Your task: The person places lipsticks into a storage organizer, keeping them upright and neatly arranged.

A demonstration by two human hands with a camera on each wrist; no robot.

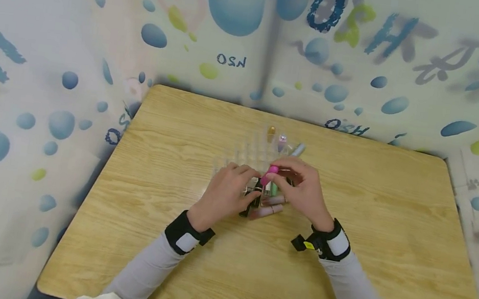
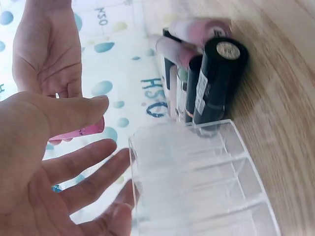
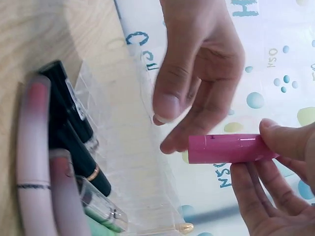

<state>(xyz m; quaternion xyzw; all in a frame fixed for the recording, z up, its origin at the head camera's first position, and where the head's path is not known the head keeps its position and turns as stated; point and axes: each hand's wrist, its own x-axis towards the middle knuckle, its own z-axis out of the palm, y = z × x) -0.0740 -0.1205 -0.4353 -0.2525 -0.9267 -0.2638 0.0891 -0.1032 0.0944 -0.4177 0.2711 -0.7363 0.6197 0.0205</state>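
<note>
My right hand [image 1: 306, 189] pinches a bright pink lipstick tube [image 3: 224, 148] by one end, between thumb and fingertips. Close to the tube's other end is my left hand [image 1: 227, 190], its fingers spread and loosely bent with nothing held. Both hands hover over a clear plastic organizer [image 2: 236, 158] with rows of compartments; the part of it under the hands is hidden in the head view. Beside the organizer lie black cosmetic tubes [image 2: 221, 73], pale pink lip gloss tubes [image 3: 33, 147] and a clear tube with a green end [image 3: 103, 204].
At the organizer's far end stand a gold-topped item [image 1: 271, 132] and a lilac one [image 1: 282, 142]. A pale grey-blue tube [image 1: 298, 150] leans beside them. The wooden table [image 1: 390, 226] reaches back to walls covered with patterned cloth.
</note>
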